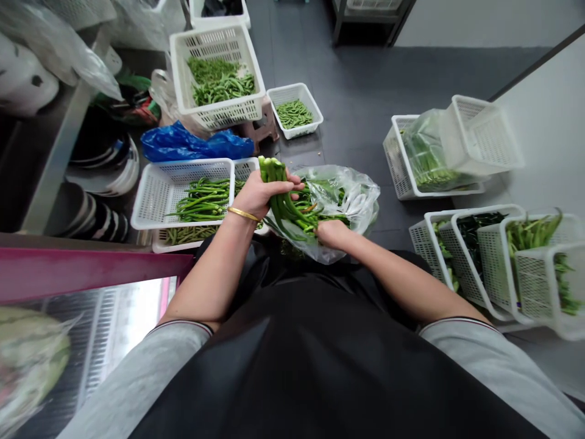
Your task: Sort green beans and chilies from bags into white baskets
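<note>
Currently:
- left hand closed around bean bunch
- right hand curled into bagged beans, grip unclear
- risk: slack grip could drop bunch to floor

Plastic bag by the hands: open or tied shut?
Open: the clear plastic bag lies untied, with long green beans showing at its mouth by the right hand.

thin glossy clear plastic bag
</note>
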Action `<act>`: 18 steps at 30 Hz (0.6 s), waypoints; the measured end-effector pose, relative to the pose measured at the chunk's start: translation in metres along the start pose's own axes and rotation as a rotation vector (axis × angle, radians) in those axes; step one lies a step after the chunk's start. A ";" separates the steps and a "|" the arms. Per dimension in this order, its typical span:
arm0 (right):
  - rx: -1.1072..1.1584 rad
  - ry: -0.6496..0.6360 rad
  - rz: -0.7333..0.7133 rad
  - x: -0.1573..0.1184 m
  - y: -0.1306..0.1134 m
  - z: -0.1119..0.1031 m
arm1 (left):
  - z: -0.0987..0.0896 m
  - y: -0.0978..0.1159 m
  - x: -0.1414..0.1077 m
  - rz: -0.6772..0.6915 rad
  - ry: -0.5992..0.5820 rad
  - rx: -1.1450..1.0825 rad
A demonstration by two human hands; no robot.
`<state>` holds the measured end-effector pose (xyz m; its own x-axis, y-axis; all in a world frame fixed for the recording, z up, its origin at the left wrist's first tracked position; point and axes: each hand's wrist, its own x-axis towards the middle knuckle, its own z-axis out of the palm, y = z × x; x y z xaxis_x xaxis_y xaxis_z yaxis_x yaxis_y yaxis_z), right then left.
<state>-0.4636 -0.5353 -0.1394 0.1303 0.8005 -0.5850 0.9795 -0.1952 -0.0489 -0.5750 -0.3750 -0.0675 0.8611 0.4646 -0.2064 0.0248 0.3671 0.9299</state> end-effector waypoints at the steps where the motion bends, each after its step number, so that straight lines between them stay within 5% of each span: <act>1: -0.008 -0.003 -0.025 0.005 -0.005 0.006 | -0.001 0.004 -0.001 0.014 -0.011 -0.003; 9: -0.048 0.029 -0.109 0.013 -0.002 0.024 | -0.002 0.010 0.002 0.015 -0.074 0.179; 14: 0.008 0.079 -0.100 -0.001 0.019 0.007 | -0.015 -0.014 0.006 -0.102 -0.152 0.624; 18: 0.092 0.218 -0.063 -0.012 0.043 -0.018 | -0.018 -0.016 -0.002 -0.163 -0.297 0.641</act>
<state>-0.4204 -0.5430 -0.1195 0.1089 0.9143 -0.3900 0.9700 -0.1836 -0.1594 -0.5857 -0.3671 -0.0871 0.9204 0.1726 -0.3507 0.3789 -0.1738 0.9090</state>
